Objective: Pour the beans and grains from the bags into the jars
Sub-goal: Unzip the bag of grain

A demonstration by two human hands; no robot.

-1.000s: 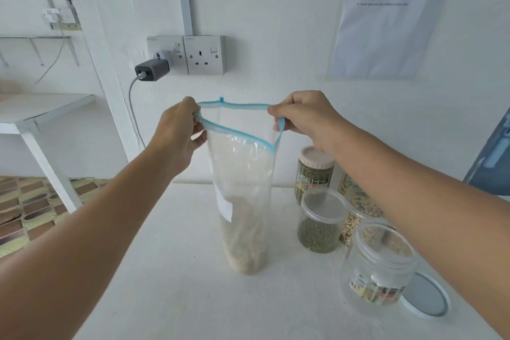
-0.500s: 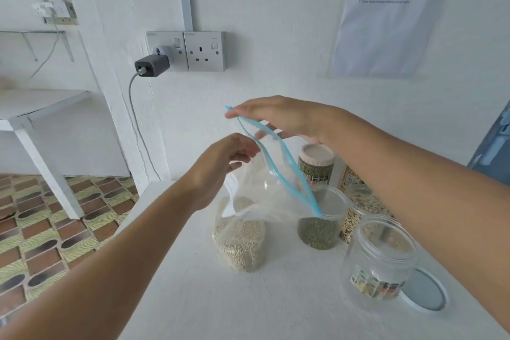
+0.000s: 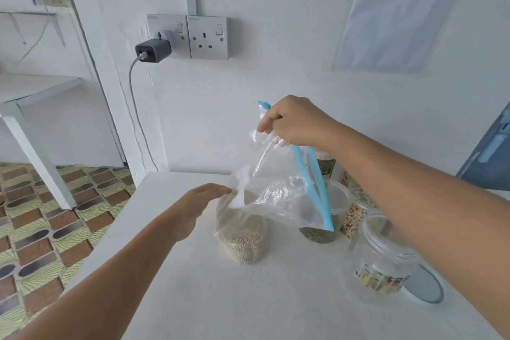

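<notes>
A clear zip bag (image 3: 276, 196) with a blue seal strip stands on the white table (image 3: 220, 298), its bottom full of pale grain (image 3: 241, 240). My right hand (image 3: 292, 121) pinches the bag's top corner and holds it up, so the open mouth slants down to the right. My left hand (image 3: 196, 204) is beside the bag's left side with straight fingers, its fingertips at the plastic. An empty clear jar (image 3: 383, 259) with a label stands at the right, partly behind my right forearm.
A jar of green beans (image 3: 323, 226) stands open behind the bag, with two more filled jars (image 3: 356, 215) near the wall. A round lid (image 3: 425, 284) lies beside the empty jar. A charger and cable (image 3: 153, 50) hang from the wall socket. The table's left edge drops to a tiled floor.
My left hand let go of the bag's mouth and dropped to its lower left side. My right hand kept the top corner and the bag settled lower, mouth slanting right.
</notes>
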